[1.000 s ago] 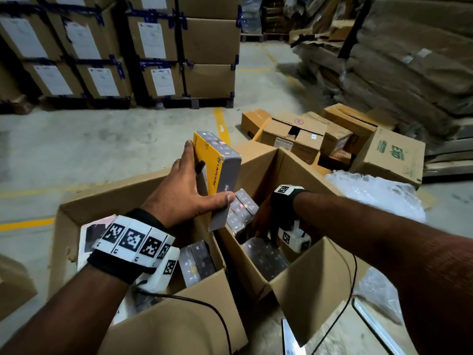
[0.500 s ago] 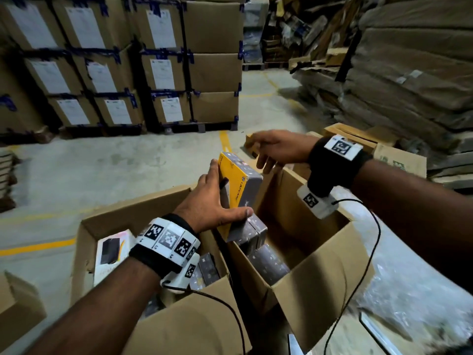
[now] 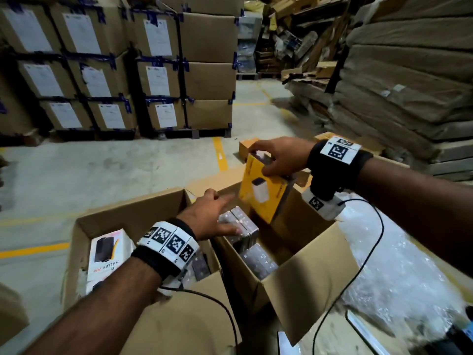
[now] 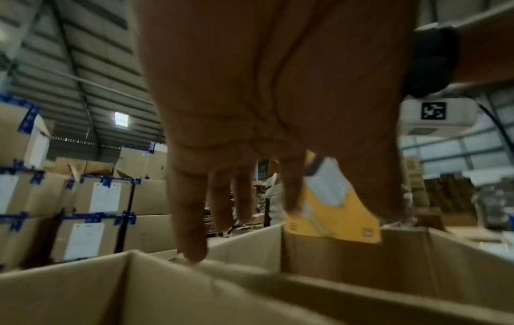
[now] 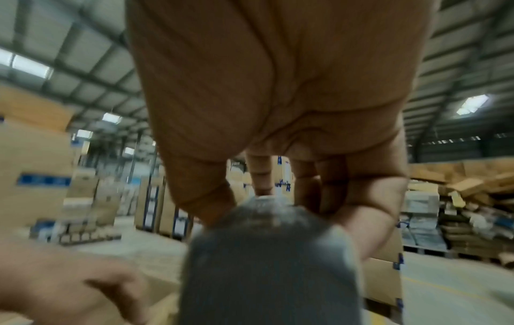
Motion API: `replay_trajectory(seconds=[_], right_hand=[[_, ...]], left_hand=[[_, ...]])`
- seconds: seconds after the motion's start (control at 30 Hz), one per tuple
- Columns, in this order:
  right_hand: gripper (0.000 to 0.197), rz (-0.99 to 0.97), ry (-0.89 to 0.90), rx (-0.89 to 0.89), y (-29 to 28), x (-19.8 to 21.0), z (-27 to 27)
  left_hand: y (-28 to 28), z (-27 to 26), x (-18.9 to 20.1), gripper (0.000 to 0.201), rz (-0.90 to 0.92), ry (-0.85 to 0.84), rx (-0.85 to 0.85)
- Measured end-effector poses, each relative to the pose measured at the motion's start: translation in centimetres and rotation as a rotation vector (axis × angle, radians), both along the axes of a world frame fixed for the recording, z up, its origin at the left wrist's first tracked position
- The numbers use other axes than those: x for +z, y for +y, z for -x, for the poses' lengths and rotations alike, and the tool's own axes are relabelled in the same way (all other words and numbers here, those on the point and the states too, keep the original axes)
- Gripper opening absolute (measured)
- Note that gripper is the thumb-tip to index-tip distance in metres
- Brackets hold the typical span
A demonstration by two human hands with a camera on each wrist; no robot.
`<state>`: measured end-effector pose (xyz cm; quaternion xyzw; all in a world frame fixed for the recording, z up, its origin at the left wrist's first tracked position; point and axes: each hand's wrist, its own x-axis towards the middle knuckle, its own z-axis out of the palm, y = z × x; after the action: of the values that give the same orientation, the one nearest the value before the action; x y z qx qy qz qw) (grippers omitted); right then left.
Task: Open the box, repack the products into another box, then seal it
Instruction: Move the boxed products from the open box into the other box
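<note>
Two open cardboard boxes stand side by side on the floor. The left box (image 3: 128, 208) holds white product packs (image 3: 107, 252). Inside the right box (image 3: 307, 278) lie grey product packs (image 3: 240, 226). My right hand (image 3: 271, 160) grips a yellow product box (image 3: 263, 190) by its top end, tilted above the right box's far side. Its grey end (image 5: 267, 252) fills the right wrist view under my right hand (image 5: 278, 189). My left hand (image 3: 225, 213) holds nothing; its fingers are straight and its thumb rests on the grey packs. Past my left hand (image 4: 236, 209) shows the yellow box (image 4: 333, 211).
Pallets of taped cartons (image 3: 158, 73) stand behind across the concrete floor. Flattened cardboard (image 3: 409, 85) is piled high at the right. Clear plastic wrap (image 3: 396, 265) lies on the floor right of the boxes. A small carton (image 3: 247, 147) sits just beyond my right hand.
The yellow box passed from my left hand to my right, which came up out of the right box. My left hand let go and dropped onto the grey packs.
</note>
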<state>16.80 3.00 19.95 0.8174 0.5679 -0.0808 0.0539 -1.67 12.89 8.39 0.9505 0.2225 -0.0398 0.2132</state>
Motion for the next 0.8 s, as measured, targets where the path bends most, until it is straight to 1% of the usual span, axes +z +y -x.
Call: replay_trajectory(seconds=[0.07, 0.1, 0.13, 0.23, 0.3, 0.37, 0.47, 0.57, 0.67, 0.7, 0.77, 0.8], right_hand=[[0.057, 0.138, -0.088, 0.002, 0.7, -1.1, -0.2], [0.058, 0.221, -0.116, -0.002, 1.1, -2.2, -0.4], [0.057, 0.288, -0.124, -0.009, 1.6, -3.5, -0.5], [0.058, 0.439, -0.131, 0.006, 3.1, -7.7, -0.7], [0.059, 0.531, -0.178, 0.039, 4.4, -9.6, -1.0], [0.059, 0.580, -0.182, 0.050, 5.7, -10.0, -1.6], [0.059, 0.643, -0.117, 0.073, 7.5, -9.9, -2.9], [0.054, 0.748, -0.120, 0.198, 8.3, -11.2, -3.0], [0.049, 0.885, -0.081, 0.308, 8.3, -14.8, -1.9], [0.047, 0.918, -0.080, 0.308, 8.3, -15.7, -1.5], [0.045, 0.972, -0.047, 0.242, 8.4, -17.2, -1.2], [0.048, 1.012, -0.022, 0.198, 8.5, -17.9, -1.2]], left_hand=[[0.1, 1.0, -0.4, 0.070, -0.048, 0.198, -0.076], [0.0, 1.3, -0.7, 0.064, -0.054, 0.270, -0.118], [-0.3, 1.4, -1.1, 0.060, -0.046, 0.304, -0.143], [-0.7, 1.3, -1.6, 0.052, -0.080, 0.286, -0.186], [-0.4, 1.0, -1.7, 0.048, -0.111, 0.271, -0.198], [0.1, 0.7, -1.7, 0.046, -0.108, 0.299, -0.220], [0.5, 0.8, -1.6, 0.047, -0.089, 0.326, -0.256], [0.8, 0.9, -1.5, 0.046, -0.067, 0.309, -0.267], [1.4, 1.0, -1.3, 0.044, -0.022, 0.287, -0.284], [1.7, 0.9, -1.1, 0.043, 0.004, 0.283, -0.295], [2.3, 0.8, -0.9, 0.043, 0.057, 0.279, -0.313], [2.6, 0.8, -0.9, 0.043, 0.078, 0.276, -0.320]])
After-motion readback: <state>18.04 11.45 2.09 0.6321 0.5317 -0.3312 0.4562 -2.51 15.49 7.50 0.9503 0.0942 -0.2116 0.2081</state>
